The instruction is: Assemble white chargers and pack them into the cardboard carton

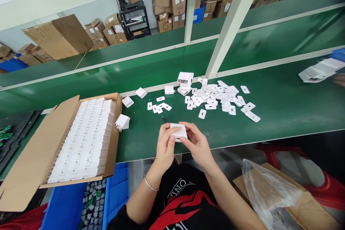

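Note:
Between both hands is a white charger (178,131), a small block with a dark slot on the side facing me. My left hand (165,142) grips its left side, with a finger across the top. On its right side, the thumb and fingers of my right hand (198,144) close around it. A thin dark pointed tool (164,119) lies just beyond, partly hidden by my left hand. Farther back lie a small group of white cover plates (161,107) and a larger pile of the same plates (215,95). More white chargers (184,82) stand stacked behind.
To the left, an open cardboard box (115,136) holds rows of white chargers, with loose housings (123,122) beside it. Below is a blue bin (118,190) of small dark parts. At far right are white housings (318,72) near another person's hand. A plastic bag (269,183) lies lower right.

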A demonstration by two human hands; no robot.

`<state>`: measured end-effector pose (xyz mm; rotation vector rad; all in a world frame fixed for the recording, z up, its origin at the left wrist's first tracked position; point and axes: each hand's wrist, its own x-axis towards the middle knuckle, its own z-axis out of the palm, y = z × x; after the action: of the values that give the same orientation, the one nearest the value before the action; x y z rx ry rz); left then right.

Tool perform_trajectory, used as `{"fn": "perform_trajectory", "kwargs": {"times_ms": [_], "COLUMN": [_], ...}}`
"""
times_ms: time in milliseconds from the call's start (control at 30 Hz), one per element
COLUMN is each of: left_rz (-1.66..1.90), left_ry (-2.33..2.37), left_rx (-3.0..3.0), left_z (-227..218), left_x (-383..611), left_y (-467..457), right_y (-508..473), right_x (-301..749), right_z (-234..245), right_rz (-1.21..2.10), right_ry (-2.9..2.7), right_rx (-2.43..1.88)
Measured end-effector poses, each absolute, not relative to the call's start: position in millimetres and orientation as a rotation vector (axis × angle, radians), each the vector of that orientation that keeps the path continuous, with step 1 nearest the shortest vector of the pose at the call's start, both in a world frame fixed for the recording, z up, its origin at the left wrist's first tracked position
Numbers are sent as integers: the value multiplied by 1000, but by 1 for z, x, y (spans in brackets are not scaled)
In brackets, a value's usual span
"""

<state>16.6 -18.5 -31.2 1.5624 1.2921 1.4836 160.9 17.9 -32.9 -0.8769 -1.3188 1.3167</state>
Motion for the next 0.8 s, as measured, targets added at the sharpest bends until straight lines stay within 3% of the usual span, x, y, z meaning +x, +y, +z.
{"fn": "perform_trajectory", "kwargs": {"times_ms": [467, 667, 800], "left_rz": [1566, 1537, 1462], "left_ry": [1339, 1078, 995], "left_rx": [1451, 1035, 1172], "left_z": [-45, -42, -44], "left_x": [18, 7, -2], "left_y": [-9, -3, -4], "right_y": [19, 21, 21], "right_x": [160, 161, 163], "right_z": [-47, -41, -42], "right_rz": [1248, 1002, 995], "right_ry": [-1435, -1593, -1605], "right_rx": [-973, -970, -919]}}
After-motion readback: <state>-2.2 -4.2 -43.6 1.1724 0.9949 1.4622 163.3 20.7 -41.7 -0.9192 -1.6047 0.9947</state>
